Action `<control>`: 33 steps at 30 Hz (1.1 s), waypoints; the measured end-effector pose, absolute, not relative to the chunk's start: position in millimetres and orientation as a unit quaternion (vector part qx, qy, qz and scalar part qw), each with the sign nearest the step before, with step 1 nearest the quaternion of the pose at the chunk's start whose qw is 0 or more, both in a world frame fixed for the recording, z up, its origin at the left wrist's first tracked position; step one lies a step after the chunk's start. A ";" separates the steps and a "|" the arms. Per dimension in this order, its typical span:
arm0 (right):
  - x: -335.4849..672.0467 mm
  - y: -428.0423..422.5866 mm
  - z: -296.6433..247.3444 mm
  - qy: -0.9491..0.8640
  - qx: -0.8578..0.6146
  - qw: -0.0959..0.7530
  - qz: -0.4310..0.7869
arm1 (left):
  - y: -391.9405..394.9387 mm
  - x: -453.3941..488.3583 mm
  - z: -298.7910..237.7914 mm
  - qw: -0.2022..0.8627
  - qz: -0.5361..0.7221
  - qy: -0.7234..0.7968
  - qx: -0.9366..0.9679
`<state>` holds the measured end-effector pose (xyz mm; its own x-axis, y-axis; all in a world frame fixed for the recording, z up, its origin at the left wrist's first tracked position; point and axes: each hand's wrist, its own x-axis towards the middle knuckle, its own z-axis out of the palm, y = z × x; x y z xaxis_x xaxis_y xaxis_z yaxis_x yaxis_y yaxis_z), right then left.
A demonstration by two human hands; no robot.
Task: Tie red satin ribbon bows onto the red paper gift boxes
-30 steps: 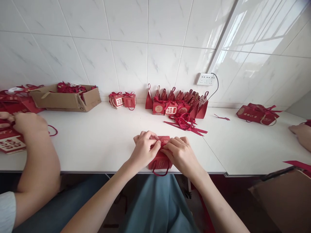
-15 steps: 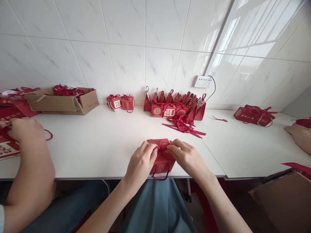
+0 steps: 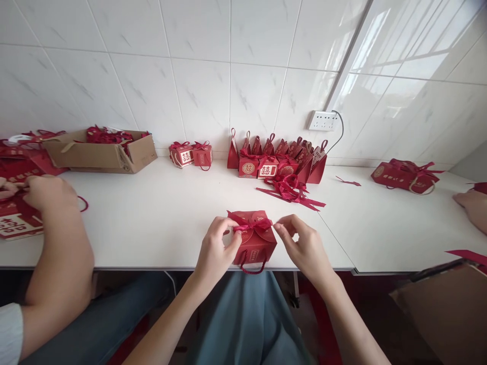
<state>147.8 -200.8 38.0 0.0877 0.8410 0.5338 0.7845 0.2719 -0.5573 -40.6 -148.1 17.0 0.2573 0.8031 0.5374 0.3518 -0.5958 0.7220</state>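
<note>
A small red gift box with gold print and a dark red rope handle sits at the table's front edge. Across its top lies a red ribbon tied in a bow. At the box's left side, my left hand pinches the ribbon between thumb and forefinger. My right hand is on the other side, its thumb and forefinger closed at the tip of the ribbon's right end.
Behind the box lie loose red ribbons and a cluster of red boxes. Two small boxes and a cardboard box of ribbons stand along the wall. A co-worker's arm is at left; another person's hand shows at right.
My hands have drawn apart from the knot, the right one further right. The bow now shows spread across the top of the box. The view has tilted slightly.
</note>
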 end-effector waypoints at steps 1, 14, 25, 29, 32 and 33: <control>144.3 -201.6 39.4 -0.653 -0.628 0.419 0.060 | -148.5 -40.3 18.2 0.239 0.474 0.378 0.758; 125.1 -179.2 42.8 -0.564 -0.661 0.440 0.224 | -146.1 -33.0 25.1 0.297 0.443 0.414 0.738; 132.3 -176.0 29.1 -0.524 -0.603 0.493 0.345 | -138.3 -29.3 28.0 0.326 0.436 0.440 0.714; 134.5 -175.6 24.8 -0.520 -0.586 0.508 0.358 | -137.3 -30.7 27.6 0.333 0.446 0.441 0.704; 135.4 -175.3 22.5 -0.509 -0.576 0.517 0.377 | -137.3 -31.2 27.1 0.331 0.451 0.441 0.701; 135.6 -175.3 22.2 -0.505 -0.572 0.519 0.385 | -137.2 -31.2 26.8 0.333 0.451 0.441 0.701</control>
